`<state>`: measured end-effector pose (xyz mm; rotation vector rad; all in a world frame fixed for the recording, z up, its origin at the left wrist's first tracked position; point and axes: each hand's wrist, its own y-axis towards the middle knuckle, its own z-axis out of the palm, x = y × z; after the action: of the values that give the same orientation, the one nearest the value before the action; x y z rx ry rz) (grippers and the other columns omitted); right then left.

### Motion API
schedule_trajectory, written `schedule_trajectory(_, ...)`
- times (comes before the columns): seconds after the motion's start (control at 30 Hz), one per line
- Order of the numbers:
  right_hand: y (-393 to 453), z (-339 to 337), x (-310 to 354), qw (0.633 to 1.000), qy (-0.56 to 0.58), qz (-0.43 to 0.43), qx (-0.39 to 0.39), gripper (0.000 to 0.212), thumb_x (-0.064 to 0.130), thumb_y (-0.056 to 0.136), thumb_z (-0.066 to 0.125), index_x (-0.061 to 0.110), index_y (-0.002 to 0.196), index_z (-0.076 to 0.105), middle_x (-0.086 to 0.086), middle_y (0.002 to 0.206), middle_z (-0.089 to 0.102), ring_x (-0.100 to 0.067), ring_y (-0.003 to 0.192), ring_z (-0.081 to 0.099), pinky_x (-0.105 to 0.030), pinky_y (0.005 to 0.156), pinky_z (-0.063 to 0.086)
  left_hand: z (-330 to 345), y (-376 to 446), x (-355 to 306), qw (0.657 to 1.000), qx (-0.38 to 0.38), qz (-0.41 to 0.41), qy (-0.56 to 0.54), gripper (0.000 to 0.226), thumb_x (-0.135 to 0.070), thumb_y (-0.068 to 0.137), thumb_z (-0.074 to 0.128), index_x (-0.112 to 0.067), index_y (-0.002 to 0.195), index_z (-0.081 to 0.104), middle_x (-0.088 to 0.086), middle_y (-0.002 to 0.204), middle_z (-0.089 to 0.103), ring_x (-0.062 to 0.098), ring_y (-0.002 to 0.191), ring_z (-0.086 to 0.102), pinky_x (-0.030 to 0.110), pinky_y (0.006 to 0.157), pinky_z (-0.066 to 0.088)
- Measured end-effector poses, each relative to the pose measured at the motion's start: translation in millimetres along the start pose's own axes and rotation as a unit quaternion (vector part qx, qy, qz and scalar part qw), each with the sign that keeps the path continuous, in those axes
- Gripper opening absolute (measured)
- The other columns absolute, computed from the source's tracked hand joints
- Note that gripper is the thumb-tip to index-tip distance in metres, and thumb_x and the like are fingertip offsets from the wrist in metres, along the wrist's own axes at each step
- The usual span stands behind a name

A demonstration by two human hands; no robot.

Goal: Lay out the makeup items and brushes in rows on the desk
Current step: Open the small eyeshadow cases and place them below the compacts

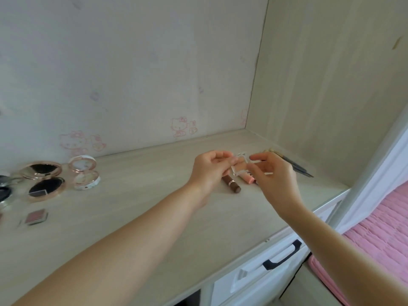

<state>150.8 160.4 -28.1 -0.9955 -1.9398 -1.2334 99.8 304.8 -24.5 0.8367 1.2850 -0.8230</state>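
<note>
My left hand (pixel 209 171) and my right hand (pixel 273 173) together hold a small clear square compact (pixel 240 165) above the desk (pixel 154 217), fingers pinching its edges. Under them lie a brown lipstick tube (pixel 231 185) and a pink tube (pixel 248 178). Dark makeup brushes (pixel 298 167) rest behind my right hand. On the left stand an open rose-gold compact (pixel 43 180), an open white patterned compact (pixel 85 173) and a small pink blush pan (pixel 36 217).
Dark round items (pixel 4 186) sit blurred at the far left edge. A white drawer with a black handle (pixel 283 255) is below the desk front. A side panel (pixel 331 85) walls the right; pink bedding (pixel 379 235) lies beyond.
</note>
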Motion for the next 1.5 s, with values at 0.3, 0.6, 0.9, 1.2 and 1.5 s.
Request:
schedule_trajectory(0.3,-47.2,57.9,53.8,0.982,-0.095,-0.109,0.121,0.039,0.031,0.087,0.066,0.034,0.124,0.056,0.024,0.092,0.061,0.002,0.086,0.058,-0.026,0.08,0.051,-95.8,-57.1,-16.0,0.996,-0.069,-0.039,-0.029,0.017,-0.016,0.079,0.076,-0.006,0.092,0.071,0.014,0.094,0.074,0.029,0.094,0.069,0.034,0.086,0.055)
schedule_trajectory(0.6,-81.2,114.3,107.4,0.909,-0.2,-0.316,0.184,0.06,0.032,0.081,0.073,0.018,0.134,0.05,0.007,0.128,0.055,-0.015,0.119,0.046,-0.028,0.092,0.046,-178.2,-105.6,-26.5,0.993,-0.111,-0.034,0.01,0.02,-0.022,0.077,0.077,-0.007,0.089,0.071,0.01,0.088,0.075,0.019,0.082,0.065,0.044,0.094,0.05)
schedule_trajectory(0.9,-109.7,169.2,140.2,0.928,-0.09,-0.298,0.205,0.051,0.034,0.084,0.069,0.016,0.129,0.056,0.006,0.113,0.062,-0.013,0.109,0.053,-0.027,0.085,0.048,-241.8,-151.7,-16.7,0.964,-0.06,-0.139,-0.219,0.026,-0.031,0.091,0.061,-0.01,0.089,0.078,0.016,0.104,0.072,0.029,0.091,0.071,0.037,0.077,0.058)
schedule_trajectory(1.2,-131.0,194.8,157.2,0.919,-0.055,-0.3,0.25,0.036,0.03,0.081,0.072,0.02,0.115,0.066,0.008,0.109,0.061,-0.013,0.106,0.052,-0.033,0.082,0.05,-267.4,-177.6,7.8,0.922,-0.057,-0.128,-0.362,0.032,-0.031,0.08,0.068,-0.004,0.096,0.075,0.022,0.112,0.068,0.031,0.103,0.067,0.038,0.077,0.057)
schedule_trajectory(1.5,-133.8,196.3,154.3,0.911,-0.035,-0.301,0.28,0.032,0.025,0.084,0.071,0.02,0.115,0.069,0.008,0.112,0.063,-0.011,0.104,0.055,-0.026,0.086,0.048,-272.1,-180.5,16.9,0.927,-0.047,-0.106,-0.356,0.03,-0.03,0.078,0.068,-0.006,0.094,0.076,0.02,0.11,0.069,0.03,0.107,0.066,0.038,0.081,0.057)
